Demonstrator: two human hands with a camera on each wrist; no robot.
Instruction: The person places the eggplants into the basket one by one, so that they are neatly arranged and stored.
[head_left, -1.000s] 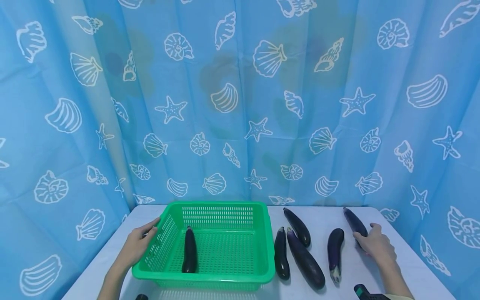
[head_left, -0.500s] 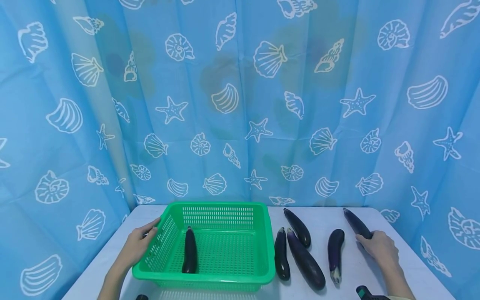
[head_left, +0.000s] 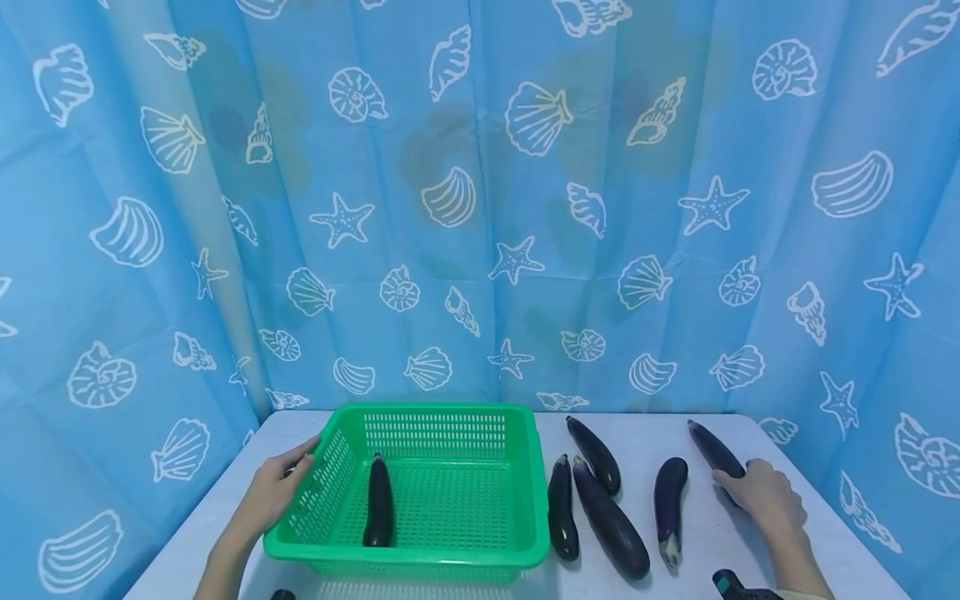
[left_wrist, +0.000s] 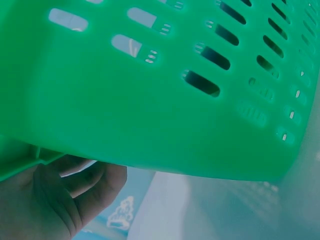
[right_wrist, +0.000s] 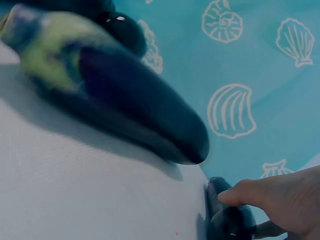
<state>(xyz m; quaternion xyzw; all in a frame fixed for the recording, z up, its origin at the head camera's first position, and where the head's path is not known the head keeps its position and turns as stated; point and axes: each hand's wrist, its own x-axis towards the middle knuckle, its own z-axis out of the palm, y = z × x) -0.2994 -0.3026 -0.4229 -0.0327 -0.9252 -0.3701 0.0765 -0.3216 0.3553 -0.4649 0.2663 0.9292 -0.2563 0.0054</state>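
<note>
My left hand [head_left: 274,493] holds the left rim of a green plastic basket [head_left: 420,553]. In the left wrist view, its fingers [left_wrist: 102,192] curl at the rim beside the basket's slotted wall [left_wrist: 150,115]. One dark eggplant [head_left: 379,504] lies inside, towards the left. At the table's right side, my right hand [head_left: 765,497] grips the near part of another eggplant [head_left: 714,446], whose far end points towards the curtain. The right wrist view shows the thumb [right_wrist: 240,192] lying on that eggplant's dark skin; the other fingers are mostly hidden.
Between basket and right hand lie several eggplants: a curved one [head_left: 670,510], a large one [head_left: 611,521], a slim one [head_left: 562,510] and one farther back [head_left: 595,454]. A blue shell-patterned curtain [head_left: 480,250] hangs behind the white table [head_left: 705,533].
My right hand has slid slightly nearer along the eggplant and its fingers have closed round it. The left hand and the basket have stayed in place.
</note>
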